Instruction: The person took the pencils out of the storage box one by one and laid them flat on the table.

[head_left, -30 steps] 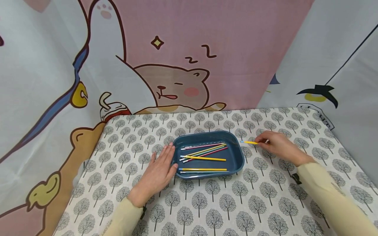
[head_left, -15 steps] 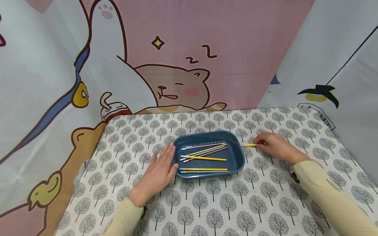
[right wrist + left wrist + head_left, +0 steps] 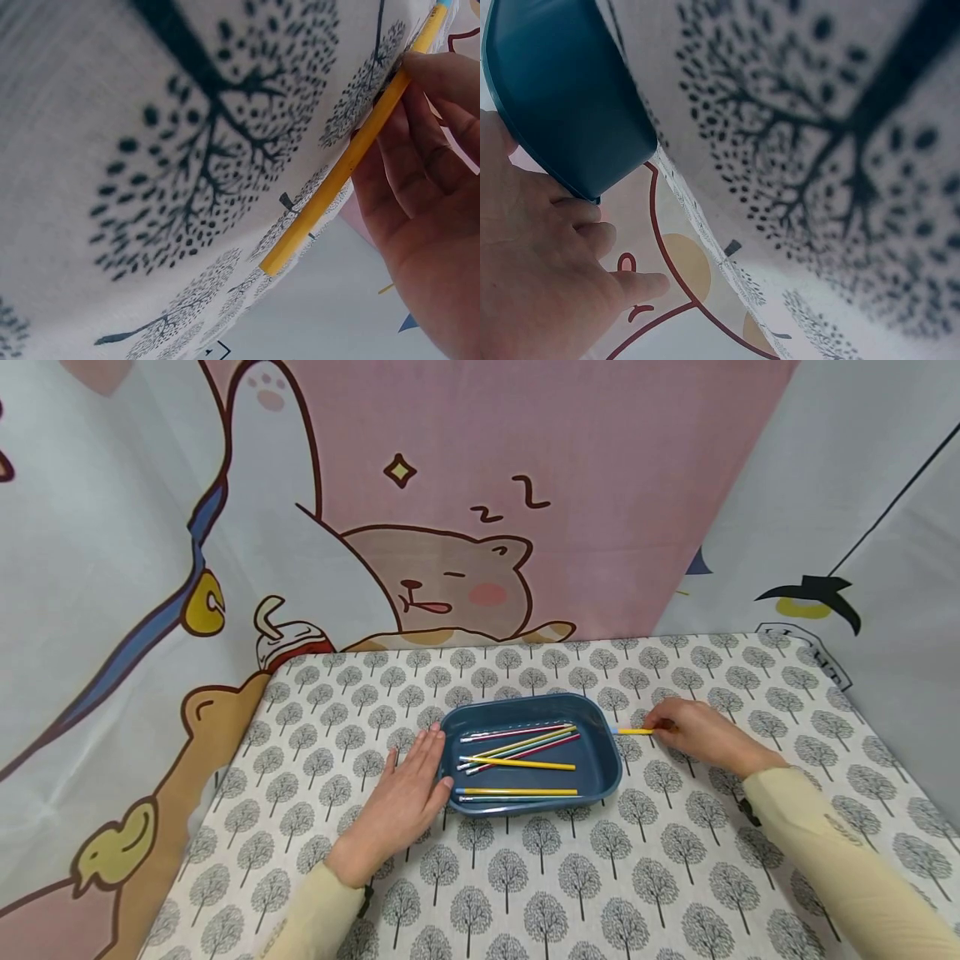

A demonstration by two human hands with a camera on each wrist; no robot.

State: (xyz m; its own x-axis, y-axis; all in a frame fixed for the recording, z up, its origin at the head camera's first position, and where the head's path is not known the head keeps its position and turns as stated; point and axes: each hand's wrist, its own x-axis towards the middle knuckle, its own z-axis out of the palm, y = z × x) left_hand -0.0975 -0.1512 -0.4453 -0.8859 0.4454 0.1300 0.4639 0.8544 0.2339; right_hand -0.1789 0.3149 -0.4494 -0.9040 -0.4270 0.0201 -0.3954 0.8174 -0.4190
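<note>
A dark blue plastic tray holds several thin pencils, among them a yellow pencil lying across others and a second yellow pencil near the front wall. My left hand rests with extended fingers against the tray's left end; the left wrist view shows its fingers at the rim. To the right of the tray, my right hand pinches another yellow pencil between thumb and fingers. That pencil's light blue end points at the tray's right wall, very close to it.
A tablecloth printed with grey trees covers the table. Behind it and at both sides hangs a cartoon-printed curtain, close to the table's back edge.
My right hand has lowered a little and brought the yellow pencil slightly nearer the tray's right end. The left hand and the tray have stayed in place.
</note>
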